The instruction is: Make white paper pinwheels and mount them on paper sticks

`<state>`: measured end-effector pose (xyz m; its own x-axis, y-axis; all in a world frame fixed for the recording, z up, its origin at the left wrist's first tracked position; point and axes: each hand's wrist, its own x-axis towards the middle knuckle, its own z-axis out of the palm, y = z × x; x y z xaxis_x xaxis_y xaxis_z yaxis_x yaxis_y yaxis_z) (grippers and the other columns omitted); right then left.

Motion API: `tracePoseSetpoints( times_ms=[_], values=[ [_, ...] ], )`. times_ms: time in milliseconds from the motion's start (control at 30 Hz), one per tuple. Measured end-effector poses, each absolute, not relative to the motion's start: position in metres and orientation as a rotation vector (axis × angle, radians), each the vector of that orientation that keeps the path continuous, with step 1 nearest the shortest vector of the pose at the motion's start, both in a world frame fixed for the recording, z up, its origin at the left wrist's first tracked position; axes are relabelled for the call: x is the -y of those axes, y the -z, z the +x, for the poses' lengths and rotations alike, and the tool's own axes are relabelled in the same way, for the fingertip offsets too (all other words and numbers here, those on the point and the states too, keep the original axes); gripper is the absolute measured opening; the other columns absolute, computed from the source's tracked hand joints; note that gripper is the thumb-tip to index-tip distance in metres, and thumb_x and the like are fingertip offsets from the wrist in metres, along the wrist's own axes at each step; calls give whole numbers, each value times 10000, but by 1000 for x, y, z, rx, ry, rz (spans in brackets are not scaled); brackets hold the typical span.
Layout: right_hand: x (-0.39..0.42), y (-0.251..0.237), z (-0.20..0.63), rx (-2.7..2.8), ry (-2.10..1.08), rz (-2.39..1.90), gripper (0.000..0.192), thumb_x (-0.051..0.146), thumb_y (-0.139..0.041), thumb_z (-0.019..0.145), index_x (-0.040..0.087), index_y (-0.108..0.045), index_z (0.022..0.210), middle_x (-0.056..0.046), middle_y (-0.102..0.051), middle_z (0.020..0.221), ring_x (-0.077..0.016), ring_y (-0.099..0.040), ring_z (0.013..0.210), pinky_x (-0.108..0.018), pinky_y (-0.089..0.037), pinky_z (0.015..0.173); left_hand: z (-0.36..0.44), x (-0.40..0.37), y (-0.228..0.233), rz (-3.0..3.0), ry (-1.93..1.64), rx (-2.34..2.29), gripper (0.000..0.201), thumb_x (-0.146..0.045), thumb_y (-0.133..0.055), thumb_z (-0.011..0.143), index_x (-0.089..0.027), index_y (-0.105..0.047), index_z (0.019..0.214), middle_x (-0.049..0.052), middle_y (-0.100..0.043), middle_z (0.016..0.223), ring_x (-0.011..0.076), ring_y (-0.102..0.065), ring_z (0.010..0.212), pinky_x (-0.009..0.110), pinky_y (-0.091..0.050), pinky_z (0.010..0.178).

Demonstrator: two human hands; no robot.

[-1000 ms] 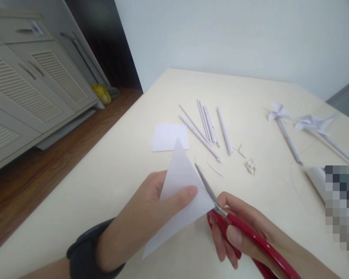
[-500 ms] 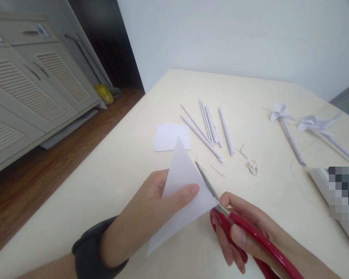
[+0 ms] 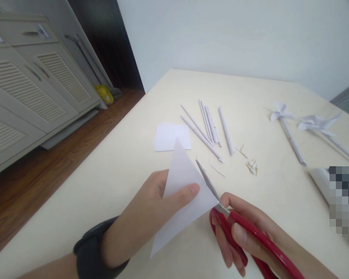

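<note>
A white sheet of paper (image 3: pixel 180 170), folded into a triangle, is pinched in my left hand (image 3: pixel 159 201), the thumb lying flat across its face. My right hand (image 3: pixel 250 228) grips red-handled scissors (image 3: pixel 261 236) with fingers through the loops. Their metal blades lie along the right edge of the paper, near its right corner. Whether the blades are cutting into it I cannot tell. Behind the triangle's tip rests a small stack of white paper squares (image 3: pixel 171 135). A dark band (image 3: pixel 95 248) is round my left wrist.
Several rolled paper sticks (image 3: pixel 205 128) lie past the scissors, with small white-tipped pieces (image 3: pixel 252 166) and thin scraps (image 3: pixel 217 167) nearby. Two paper pinwheels (image 3: pixel 282 112) are at the right. A pale object, partly pixelated (image 3: pixel 322 182), sits at the right edge. A louvred cabinet (image 3: pixel 43 77) stands left.
The triangle's lower corner has shifted slightly right and the paper tilts a little. Both hands keep almost the same place and hold.
</note>
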<state>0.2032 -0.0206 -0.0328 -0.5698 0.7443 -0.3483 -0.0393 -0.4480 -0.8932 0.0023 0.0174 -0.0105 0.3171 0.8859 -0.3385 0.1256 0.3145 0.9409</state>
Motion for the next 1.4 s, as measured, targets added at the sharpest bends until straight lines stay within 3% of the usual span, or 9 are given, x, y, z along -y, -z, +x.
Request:
tracePoseSetpoints(
  times_ms=[333, 567, 867, 1133, 1400],
  values=[
    [17, 30, 201, 1178, -2115, -1022, 291, 479, -534, 811, 213, -427, 863, -1, -521, 709, -110, -529, 661, -240, -423, 605, -2, -18, 11, 1190, -654, -1075, 181, -317, -555, 800, -181, -675, 807, 6, -684, 771, 133, -591, 642, 199, -469, 557],
    [17, 16, 195, 1163, -2038, -1183, 350, 558, -576, 733, 230, -465, 785, -9, -537, 632, -103, -433, 506, -240, -413, 486, -2, -18, 11, 1151, -645, -1042, 179, -315, -545, 811, -203, -678, 853, 5, -697, 870, 138, -598, 677, 211, -479, 587],
    [12, 12, 197, 1235, -1992, -1260, 377, 570, -620, 680, 223, -521, 788, -16, -549, 627, -139, -530, 577, -234, -455, 487, -3, -18, 14, 1179, -650, -1030, 170, -302, -556, 802, -191, -673, 858, 3, -692, 828, 148, -596, 679, 224, -478, 586],
    [11, 13, 200, 1218, -2051, -1206, 357, 547, -620, 697, 226, -497, 796, -10, -532, 656, -137, -519, 595, -239, -437, 507, -4, -19, 15, 1187, -610, -992, 196, -321, -543, 814, -181, -669, 869, 17, -689, 868, 145, -595, 690, 228, -483, 607],
    [17, 23, 203, 1200, -2106, -1074, 256, 468, -504, 834, 221, -436, 838, 9, -533, 689, -76, -455, 568, -203, -399, 534, -2, -21, 13, 1181, -643, -979, 205, -317, -556, 813, -212, -681, 936, -1, -691, 859, 122, -584, 670, 211, -477, 605]
  ],
)
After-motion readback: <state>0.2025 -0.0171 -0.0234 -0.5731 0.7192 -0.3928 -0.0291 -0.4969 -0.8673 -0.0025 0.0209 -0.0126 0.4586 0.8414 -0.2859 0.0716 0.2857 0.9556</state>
